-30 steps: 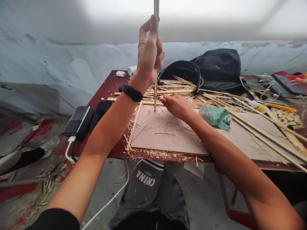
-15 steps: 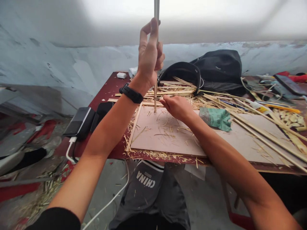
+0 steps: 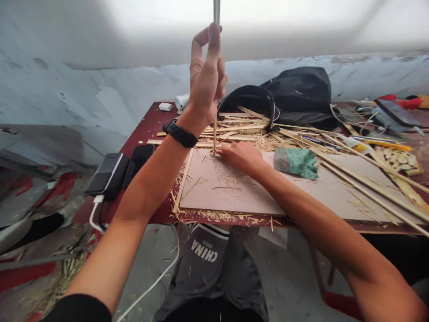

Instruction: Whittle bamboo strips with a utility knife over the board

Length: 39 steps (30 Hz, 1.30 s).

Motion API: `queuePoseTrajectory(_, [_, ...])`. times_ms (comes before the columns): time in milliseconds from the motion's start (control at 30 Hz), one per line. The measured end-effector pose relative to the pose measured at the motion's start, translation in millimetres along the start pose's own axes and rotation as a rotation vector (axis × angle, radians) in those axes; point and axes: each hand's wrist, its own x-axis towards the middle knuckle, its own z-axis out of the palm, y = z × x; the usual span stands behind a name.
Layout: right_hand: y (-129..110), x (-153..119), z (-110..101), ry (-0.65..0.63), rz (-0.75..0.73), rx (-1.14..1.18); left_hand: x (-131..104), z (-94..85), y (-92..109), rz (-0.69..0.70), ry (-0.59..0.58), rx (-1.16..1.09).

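Note:
My left hand point(image 3: 208, 74), with a black watch on its wrist, grips a long thin bamboo strip point(image 3: 215, 129) held upright. The upper part of the strip runs out of the top of the view. Its lower end stands on a pale board point(image 3: 234, 192). Close beside that lower end is my right hand point(image 3: 243, 156), low over the board, palm down with its fingers curled together. Whatever its fingertips pinch is too small and hidden to make out. Thin shavings point(image 3: 231, 181) lie scattered on the board.
Loose bamboo strips point(image 3: 248, 129) lie behind the board, with more along its right side. A green packet point(image 3: 296, 163) rests on it. A black bag point(image 3: 298, 91) stands at the back. A power bank point(image 3: 107, 174) with a white cable sits at the table's left edge.
My right hand has moved down along the strip, from partway up to its lower end near the board. My left hand keeps its hold; the view has shifted slightly.

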Motion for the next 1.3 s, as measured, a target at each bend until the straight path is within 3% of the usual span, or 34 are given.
queuePoseTrajectory(133, [3.7,-1.4,3.0,-0.002,-0.011,-0.027,13.5,-11.9,-0.8,-0.054,-0.029,-0.084])
queuePoseTrajectory(300, [8.6,0.6,2.4,-0.008,-0.013,-0.045,20.2,-20.2,-0.7,-0.020,0.016,-0.021])
queuePoseTrajectory(567, [19.0,-0.2,-10.7,0.259,0.025,0.032,11.0,-12.0,-8.7,-0.037,-0.044,-0.138])
queuePoseTrajectory(800, [28.5,1.0,-9.5,0.306,0.015,0.073,-0.2,-8.5,-1.7,-0.046,-0.168,-0.078])
queuePoseTrajectory(933, [27.5,3.8,-8.7,0.288,0.006,0.079,0.0,-4.5,-4.6,-0.101,-0.117,-0.054])
queuePoseTrajectory(1133, [21.9,5.7,-7.5,0.235,-0.002,0.088,8.1,-8.3,-11.2,-0.127,-0.164,-0.084])
queuePoseTrajectory(1300, [16.1,4.3,2.3,0.031,-0.052,-0.042,3.6,-5.1,-6.0,-0.118,-0.141,-0.095])
